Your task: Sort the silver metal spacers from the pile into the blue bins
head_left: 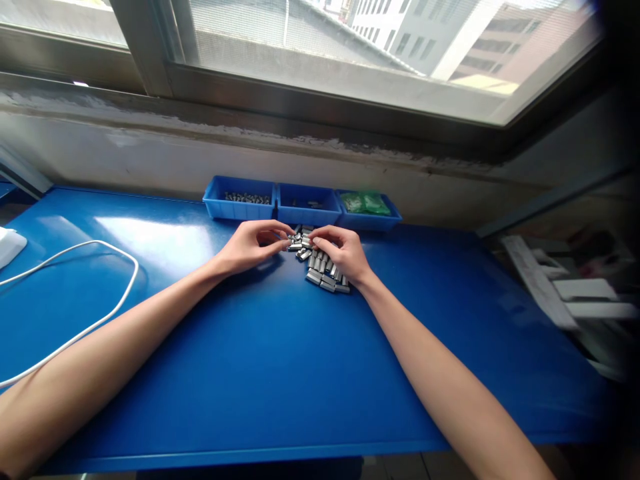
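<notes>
Metal pieces [319, 261], one pile, blue surface [280, 360]. Left hand [245, 248], right hand [349, 253]: both half-curled at far end, grip unclear. Green packet [367, 202], rightmost bin [370, 221]: any lettering illegible.

Parts pile [327, 282] on table [280, 380], before three bins [307, 217]; cable [137, 267] left, window [300, 40] behind bins.

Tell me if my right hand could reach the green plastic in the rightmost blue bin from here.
Probably yes: the right hand is at the metal pieces near the rightmost blue bin, whose top looks open, and nothing visible blocks the green plastic.
</notes>
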A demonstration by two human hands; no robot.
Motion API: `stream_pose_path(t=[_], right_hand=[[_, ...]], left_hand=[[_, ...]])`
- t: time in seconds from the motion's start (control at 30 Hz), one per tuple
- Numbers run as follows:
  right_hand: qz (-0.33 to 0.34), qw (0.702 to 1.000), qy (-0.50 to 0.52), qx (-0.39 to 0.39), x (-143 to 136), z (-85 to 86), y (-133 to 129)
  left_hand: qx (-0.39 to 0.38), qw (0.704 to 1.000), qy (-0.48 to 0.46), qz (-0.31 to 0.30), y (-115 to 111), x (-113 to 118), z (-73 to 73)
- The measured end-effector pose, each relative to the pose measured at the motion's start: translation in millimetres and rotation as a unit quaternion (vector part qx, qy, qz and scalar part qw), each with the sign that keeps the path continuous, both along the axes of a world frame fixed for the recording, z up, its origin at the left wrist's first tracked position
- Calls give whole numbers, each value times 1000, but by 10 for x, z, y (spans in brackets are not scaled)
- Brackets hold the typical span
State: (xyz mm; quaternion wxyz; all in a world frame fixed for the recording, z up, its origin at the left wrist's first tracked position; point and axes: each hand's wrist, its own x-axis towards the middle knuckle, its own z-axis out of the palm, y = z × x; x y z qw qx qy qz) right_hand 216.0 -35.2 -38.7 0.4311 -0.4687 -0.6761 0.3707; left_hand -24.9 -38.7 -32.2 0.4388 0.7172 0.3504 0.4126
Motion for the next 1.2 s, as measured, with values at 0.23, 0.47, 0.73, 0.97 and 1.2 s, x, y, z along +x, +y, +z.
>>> stream_pose_path(t=[0.23,0.47,0.73,0.97,1.2], right_hand=[[3,1000,3,-2,3,-3,3],[1,1000,-2,-3,8,-6,0],[2,1000,2,-3,14,-16,6],[2,1000,-1,-3,14,-25,8],[0,1000,-1,-1,10,-15,8]], left_hand=[[-94,992,-74,39,56,-69,18],[-69,995,-67,37,48,-35,4],[100,963,-126,216,178,-68,53],[148,964,-53,217,146,-99,113],[281,944,150,79,92,-63,0]])
